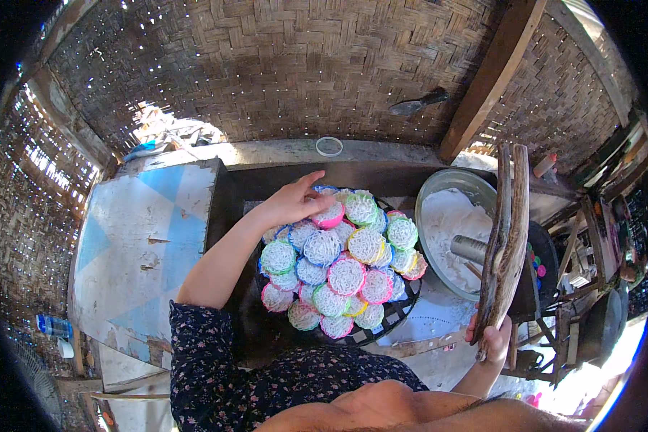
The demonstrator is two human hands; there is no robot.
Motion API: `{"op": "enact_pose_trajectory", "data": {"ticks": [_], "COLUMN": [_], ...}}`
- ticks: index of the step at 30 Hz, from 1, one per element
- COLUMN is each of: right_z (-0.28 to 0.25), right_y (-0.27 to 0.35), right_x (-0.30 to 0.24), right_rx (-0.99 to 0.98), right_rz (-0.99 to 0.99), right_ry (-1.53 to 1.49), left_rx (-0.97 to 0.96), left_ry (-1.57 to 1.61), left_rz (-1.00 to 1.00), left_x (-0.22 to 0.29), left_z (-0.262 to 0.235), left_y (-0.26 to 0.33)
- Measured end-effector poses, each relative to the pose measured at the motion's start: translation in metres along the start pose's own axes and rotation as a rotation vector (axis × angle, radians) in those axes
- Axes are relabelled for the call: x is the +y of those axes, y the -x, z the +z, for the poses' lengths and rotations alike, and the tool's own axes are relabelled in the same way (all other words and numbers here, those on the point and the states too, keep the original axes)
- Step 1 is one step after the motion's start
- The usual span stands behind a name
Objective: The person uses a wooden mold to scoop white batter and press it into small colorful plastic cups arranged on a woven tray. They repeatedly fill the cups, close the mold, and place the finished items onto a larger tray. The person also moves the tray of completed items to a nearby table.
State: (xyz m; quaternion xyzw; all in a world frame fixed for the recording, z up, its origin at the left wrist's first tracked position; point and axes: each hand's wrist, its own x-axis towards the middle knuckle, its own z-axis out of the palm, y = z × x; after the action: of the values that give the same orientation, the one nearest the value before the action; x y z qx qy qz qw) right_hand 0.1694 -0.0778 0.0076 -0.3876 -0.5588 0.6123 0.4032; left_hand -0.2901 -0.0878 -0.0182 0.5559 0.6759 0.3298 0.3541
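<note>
A heaped pile of round white lacy noodle cakes (322, 248), their rims pink, green, yellow and blue, stands on a dark round tray (412, 301). My left hand (299, 201) reaches over the pile's far left side, fingers apart, touching a pink-rimmed cake (329, 214). Whether it grips that cake is hard to see. On the right, my right hand (493, 337) is closed round the lower end of a weathered wooden press (510, 241) made of two long bars. A metal cylinder (469, 249) sticks out from behind it, over a large basin (423, 216) of white dough or flour.
To the left stands a worn blue-and-white painted board (144, 252). A white ring (329, 146) lies on the ledge below the woven wall (281, 72). Cluttered shelves and a dark pan (606, 331) are at the right. A wooden post (491, 79) slants behind the basin.
</note>
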Motion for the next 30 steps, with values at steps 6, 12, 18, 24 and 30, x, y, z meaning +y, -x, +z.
{"op": "enact_pose_trajectory", "data": {"ticks": [6, 12, 18, 24, 30], "right_z": [-0.001, 0.001, 0.003, 0.004, 0.003], "right_y": [-0.001, 0.0, 0.001, 0.002, 0.002], "right_x": [0.001, 0.001, -0.001, -0.002, -0.001], "right_rx": [-0.019, -0.009, 0.011, 0.002, -0.01], "right_rz": [-0.003, -0.005, 0.016, -0.011, 0.004], "right_ry": [-0.001, 0.03, 0.053, 0.075, 0.067], "left_rx": [-0.076, -0.063, -0.014, 0.031, 0.017], "left_ry": [-0.138, -0.145, -0.212, -0.177, -0.103], "left_rz": [0.103, 0.127, 0.146, 0.148, 0.134], "left_x": [0.003, 0.008, 0.014, 0.005, 0.005], "left_z": [0.003, 0.006, 0.007, 0.005, 0.005], "left_y": [0.001, 0.004, 0.005, 0.003, 0.001]}}
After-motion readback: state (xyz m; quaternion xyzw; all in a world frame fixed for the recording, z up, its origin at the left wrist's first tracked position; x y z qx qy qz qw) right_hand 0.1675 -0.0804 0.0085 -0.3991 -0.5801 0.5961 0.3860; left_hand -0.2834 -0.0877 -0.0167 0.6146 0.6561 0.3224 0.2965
